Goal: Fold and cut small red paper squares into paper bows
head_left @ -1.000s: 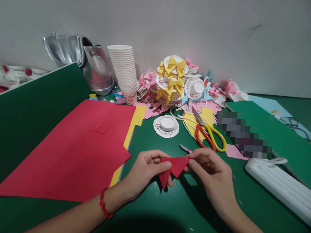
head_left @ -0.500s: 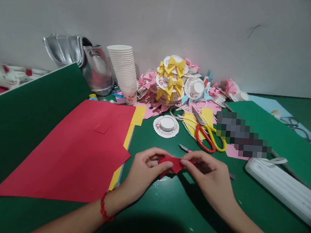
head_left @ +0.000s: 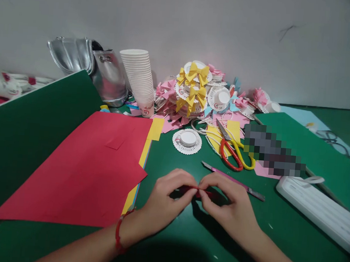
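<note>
Between my two hands is a small folded piece of red paper (head_left: 199, 192), seen nearly edge-on and mostly covered by fingers. My left hand (head_left: 170, 193) pinches it from the left with thumb and forefinger. From the right, my right hand (head_left: 229, 196) pinches it the same way, fingertips almost touching those of the left. Just behind the right hand lies a craft knife (head_left: 232, 178) with a pink handle. Beyond the hands sits a small white paper hat (head_left: 188, 140) with a fringed brim. Large red paper (head_left: 77, 180) lies left of my left hand.
Scissors (head_left: 235, 152) with red and yellow handles lie behind the knife. A tall stack of paper cups (head_left: 138, 79) stands beside a heap of bow-trimmed paper hats (head_left: 196, 94). A silver bag (head_left: 107, 73) is at the back left. A white power strip (head_left: 317, 211) lies right.
The red paper has turned from facing me to nearly edge-on, and less of it shows. Both hands have drawn together, fingertips meeting. The craft knife is more exposed.
</note>
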The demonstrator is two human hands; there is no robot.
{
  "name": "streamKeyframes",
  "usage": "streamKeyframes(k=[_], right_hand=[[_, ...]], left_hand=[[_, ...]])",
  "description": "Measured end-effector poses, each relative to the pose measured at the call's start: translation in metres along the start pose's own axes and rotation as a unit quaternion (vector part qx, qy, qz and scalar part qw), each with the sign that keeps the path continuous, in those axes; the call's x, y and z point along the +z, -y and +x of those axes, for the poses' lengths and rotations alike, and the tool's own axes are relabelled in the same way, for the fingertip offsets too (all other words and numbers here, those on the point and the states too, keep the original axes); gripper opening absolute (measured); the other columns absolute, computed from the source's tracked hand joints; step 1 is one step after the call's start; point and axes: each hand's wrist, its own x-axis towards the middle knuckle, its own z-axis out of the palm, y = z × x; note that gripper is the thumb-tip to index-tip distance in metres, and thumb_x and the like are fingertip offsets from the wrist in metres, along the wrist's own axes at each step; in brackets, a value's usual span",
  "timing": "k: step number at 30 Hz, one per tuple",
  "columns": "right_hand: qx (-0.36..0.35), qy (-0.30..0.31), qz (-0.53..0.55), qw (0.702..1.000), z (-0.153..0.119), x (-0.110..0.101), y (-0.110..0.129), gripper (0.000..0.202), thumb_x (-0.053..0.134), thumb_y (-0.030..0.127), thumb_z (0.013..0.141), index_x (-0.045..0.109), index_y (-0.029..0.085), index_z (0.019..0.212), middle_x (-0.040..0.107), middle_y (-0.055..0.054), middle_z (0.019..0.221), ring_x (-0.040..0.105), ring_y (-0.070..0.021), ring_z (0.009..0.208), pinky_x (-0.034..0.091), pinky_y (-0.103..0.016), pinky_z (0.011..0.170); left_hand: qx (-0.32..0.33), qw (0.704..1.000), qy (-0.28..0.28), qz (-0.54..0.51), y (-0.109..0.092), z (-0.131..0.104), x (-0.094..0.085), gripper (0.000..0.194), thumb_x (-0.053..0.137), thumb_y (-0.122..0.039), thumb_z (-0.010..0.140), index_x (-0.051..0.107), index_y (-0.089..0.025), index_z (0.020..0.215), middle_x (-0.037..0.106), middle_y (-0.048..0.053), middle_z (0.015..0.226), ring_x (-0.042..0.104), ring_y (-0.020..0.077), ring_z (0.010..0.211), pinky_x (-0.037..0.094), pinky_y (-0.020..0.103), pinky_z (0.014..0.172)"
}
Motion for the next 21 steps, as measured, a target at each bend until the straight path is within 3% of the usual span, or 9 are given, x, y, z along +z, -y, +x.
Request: streamKeyframes(k=[5,9,17,21], right_hand=[[-0.032,0.005,0.006,0.999,-0.003,-0.001,0.001,0.012,0.052,0.010,0.072,0.057,0.020,0.072,0.063,-0.001,0.068,0.060,-0.0141,0.062,0.049,-0.025,0.060],[-0.041,-0.013,-0.009,0.999,0.001,-0.003,-0.002,0.015,0.053,0.006,0.069,0.055,0.021,0.069,0.063,0.000,0.066,0.059,-0.0133,0.061,0.049,-0.025,0.061],[0.016,-0.046,-0.026,0.998,0.008,-0.011,-0.013,0.013,0.054,0.007,0.068,0.057,0.020,0.068,0.063,-0.001,0.068,0.060,-0.0153,0.065,0.048,-0.027,0.063],[0.095,-0.112,-0.026,0.989,0.010,-0.015,-0.022,0.008,0.056,0.011,0.068,0.056,0.019,0.067,0.061,-0.001,0.066,0.059,-0.0147,0.063,0.048,-0.025,0.061]], left_hand=[[0.104,0.994,0.021,0.037,0.002,-0.001,-0.002,0.013,0.049,-0.010,0.081,0.059,-0.017,0.076,0.061,0.006,0.072,0.057,0.0160,0.073,0.048,0.028,0.069],[0.118,0.993,-0.015,0.024,0.001,0.001,-0.006,0.015,0.049,-0.006,0.079,0.059,-0.017,0.077,0.062,0.006,0.074,0.059,0.0164,0.074,0.049,0.028,0.069],[0.057,0.994,-0.085,0.028,0.008,0.005,-0.012,0.014,0.051,-0.007,0.077,0.059,-0.018,0.078,0.063,0.004,0.078,0.060,0.0158,0.077,0.049,0.027,0.069],[-0.006,0.989,-0.145,0.002,0.011,0.007,-0.013,0.012,0.050,-0.009,0.078,0.059,-0.017,0.075,0.061,0.003,0.077,0.058,0.0140,0.074,0.048,0.024,0.066]])
